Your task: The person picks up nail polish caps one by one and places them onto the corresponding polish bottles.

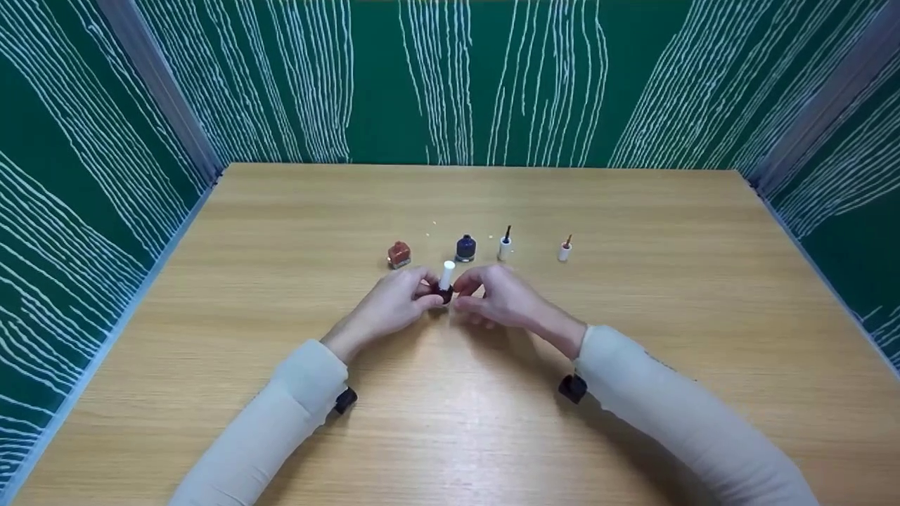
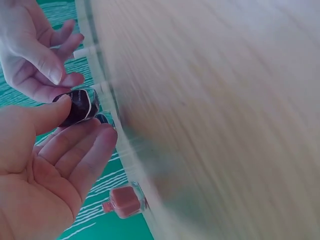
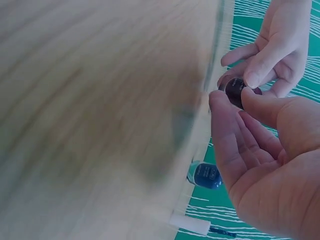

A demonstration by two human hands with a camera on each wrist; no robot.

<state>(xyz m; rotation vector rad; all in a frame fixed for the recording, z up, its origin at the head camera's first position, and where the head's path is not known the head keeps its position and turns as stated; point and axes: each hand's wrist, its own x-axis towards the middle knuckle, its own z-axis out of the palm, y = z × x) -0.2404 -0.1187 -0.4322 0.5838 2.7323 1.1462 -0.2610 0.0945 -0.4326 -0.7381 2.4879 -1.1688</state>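
One bump from the loosely parted right grip (image 1: 502, 296) could tip the uncapped blue bottle (image 1: 465, 248), one o'clock of the dark bottle (image 1: 446, 294) the left grip (image 1: 395, 299) pinches.

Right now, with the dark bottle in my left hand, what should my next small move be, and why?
Probably pinch the white cap with your right hand and twist: your left hand grips the dark bottle, its cap seemingly on, your right fingers are close beside it, and the red bottle and blue bottle are already uncapped.

Dark bottle (image 2: 81, 106) partly behind left thumb (image 2: 45, 117)
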